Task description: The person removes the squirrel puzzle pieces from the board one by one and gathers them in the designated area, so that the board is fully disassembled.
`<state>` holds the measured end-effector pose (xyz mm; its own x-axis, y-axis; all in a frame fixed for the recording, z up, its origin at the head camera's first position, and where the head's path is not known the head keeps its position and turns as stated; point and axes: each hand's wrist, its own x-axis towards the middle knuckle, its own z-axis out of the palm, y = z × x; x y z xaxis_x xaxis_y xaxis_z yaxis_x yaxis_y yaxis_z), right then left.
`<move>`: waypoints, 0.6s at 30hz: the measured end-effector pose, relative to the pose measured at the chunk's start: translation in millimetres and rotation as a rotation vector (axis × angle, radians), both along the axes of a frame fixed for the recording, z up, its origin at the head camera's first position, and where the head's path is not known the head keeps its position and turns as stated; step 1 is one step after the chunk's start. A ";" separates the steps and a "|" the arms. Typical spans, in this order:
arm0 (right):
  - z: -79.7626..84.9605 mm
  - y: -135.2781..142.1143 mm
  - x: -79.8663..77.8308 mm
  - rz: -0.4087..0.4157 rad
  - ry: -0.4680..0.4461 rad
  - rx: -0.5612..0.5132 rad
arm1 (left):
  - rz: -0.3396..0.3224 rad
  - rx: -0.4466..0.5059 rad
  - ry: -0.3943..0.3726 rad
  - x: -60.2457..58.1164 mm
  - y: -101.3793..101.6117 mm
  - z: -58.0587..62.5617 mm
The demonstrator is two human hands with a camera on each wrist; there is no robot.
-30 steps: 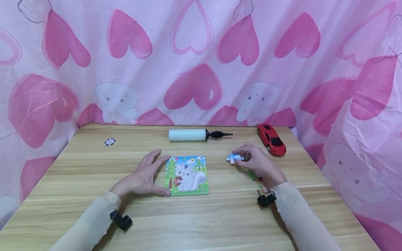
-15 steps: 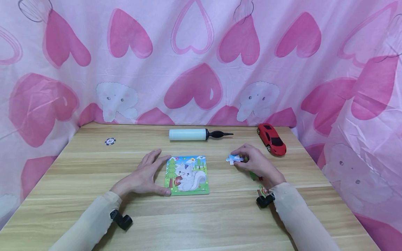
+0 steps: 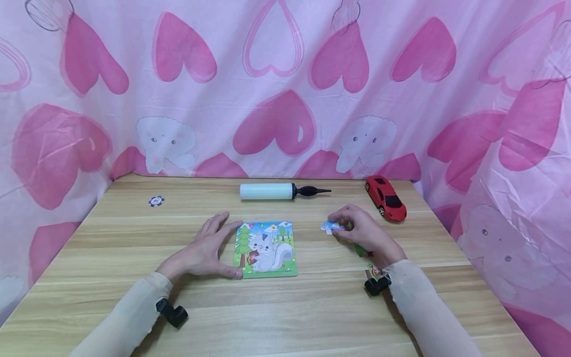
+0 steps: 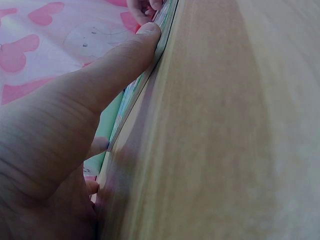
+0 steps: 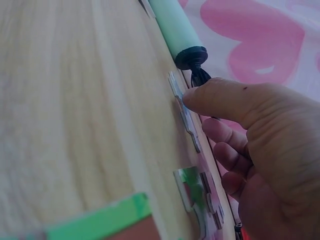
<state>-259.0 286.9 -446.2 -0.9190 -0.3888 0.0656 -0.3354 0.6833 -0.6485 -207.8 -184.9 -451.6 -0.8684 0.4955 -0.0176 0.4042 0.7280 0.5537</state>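
Pinching one piece (image 3: 330, 226), the right hand (image 3: 366, 232) is near one squirrel puzzle (image 3: 266, 250).

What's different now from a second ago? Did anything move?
Hardly anything. The blue puzzle piece held by the right hand seems to have tilted slightly; I can't tell exactly which way. Nothing was picked up or let go. The left hand still touches the squirrel picture board, and the hand pump, red toy car and poker chip stayed put.

Pale pump (image 3: 266, 192), red toy car (image 3: 386, 198), small round chip (image 3: 156, 201), heart-print curtain (image 3: 274, 124)
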 end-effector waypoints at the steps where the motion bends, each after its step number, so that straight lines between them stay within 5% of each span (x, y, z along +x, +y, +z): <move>1: 0.4 0.2 0.1 -0.002 0.002 0.003 | -0.001 0.000 0.001 0.0 0.1 0.1; 18: 16.6 -12.2 6.4 -0.073 0.065 -0.021 | -0.002 0.001 -0.003 0.1 0.6 0.4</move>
